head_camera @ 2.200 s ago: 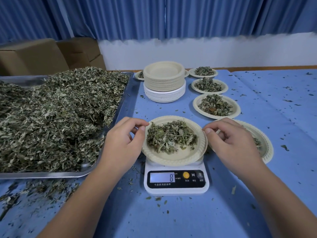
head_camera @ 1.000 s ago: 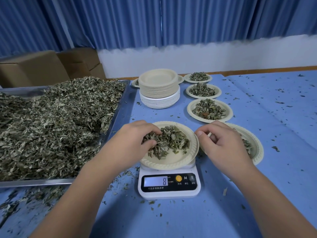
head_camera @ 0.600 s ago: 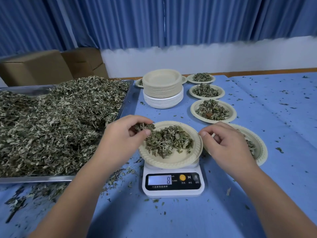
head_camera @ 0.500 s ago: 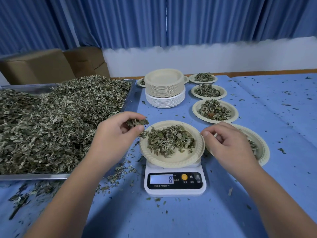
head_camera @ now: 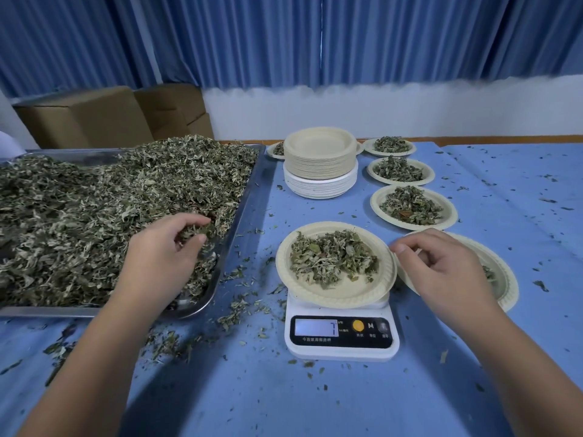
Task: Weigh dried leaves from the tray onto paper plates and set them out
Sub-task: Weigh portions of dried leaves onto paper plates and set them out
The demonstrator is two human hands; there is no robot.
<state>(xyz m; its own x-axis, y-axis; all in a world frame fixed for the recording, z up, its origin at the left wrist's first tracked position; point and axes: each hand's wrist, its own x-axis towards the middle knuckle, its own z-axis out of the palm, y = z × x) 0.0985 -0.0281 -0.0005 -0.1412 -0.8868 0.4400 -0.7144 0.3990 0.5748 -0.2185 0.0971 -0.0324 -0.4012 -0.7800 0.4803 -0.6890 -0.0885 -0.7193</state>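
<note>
As your left hand (head_camera: pixel 164 253) pinches dried leaves (head_camera: pixel 202 230) back over the tray (head_camera: pixel 249 190), the scale (head_camera: pixel 342 337) under the paper plate (head_camera: pixel 347 294) dips from 8 to 7, likely trimmed to weight, while your right hand (head_camera: pixel 441 269) hovers slack and empty.

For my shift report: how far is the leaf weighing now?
Done: filled plates stand in a row. In hand: one plate on the scale, showing 7; left hand grips leaves in the tray. Left: a heaped tray, many empty plates.

The scale (head_camera: pixel 342 342) screen (head_camera: pixel 316 328) shows 7, with an M (head_camera: pixel 370 325) at 3 o'clock from the yellow button (head_camera: pixel 358 325); other print is unreadable.
</note>
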